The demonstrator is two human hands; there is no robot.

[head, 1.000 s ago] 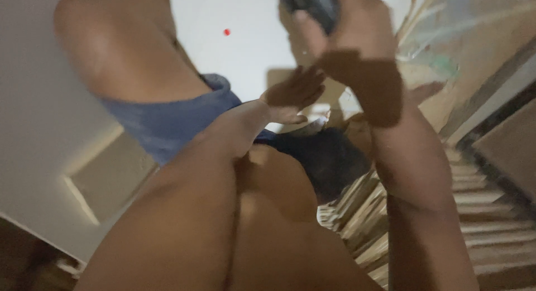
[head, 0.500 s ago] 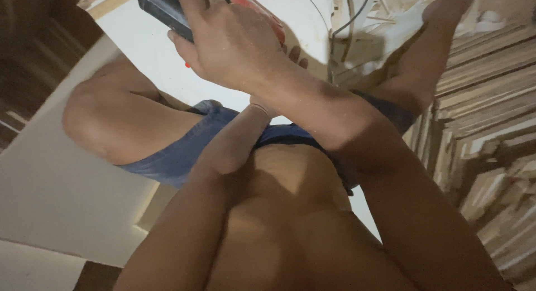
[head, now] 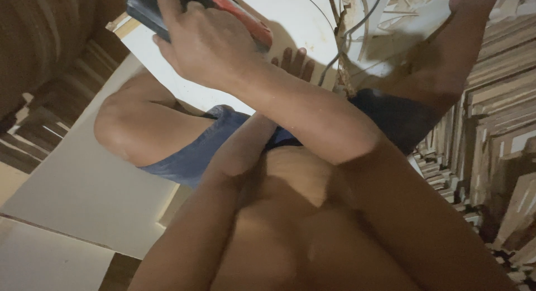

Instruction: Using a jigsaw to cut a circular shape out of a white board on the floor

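- Compared with the frame half a second back, the right hand (head: 204, 48) and the power tool (head: 192, 9) it grips sit in nearly the same spot at the top of the view; the camera has tipped slightly, bringing more of the bent knee (head: 120, 126) and the white board (head: 78, 196) into sight.
- Right hand: closed around the dark body of the tool, fingers wrapped over its top. A red section of the housing shows just beyond the knuckles. The working end is cut off by the upper edge, so contact with the board cannot be confirmed.
- Left hand (head: 293, 62): mostly hidden behind the right forearm. Only the fingertips show, extended and lying flat on the white board just beside the tool. It appears open and holds nothing visible.
- Tool position: above the white board, near the far end of the panel, close to the loose grey cable (head: 346, 40).
- Judgement: with the grip unchanged and the left fingers pressed on the panel, the tool is being held steady at one location on the board rather than relocated.
- Surroundings: stacked wooden strips (head: 497, 135) stand at the right; blue shorts (head: 192, 157) cover the thigh.
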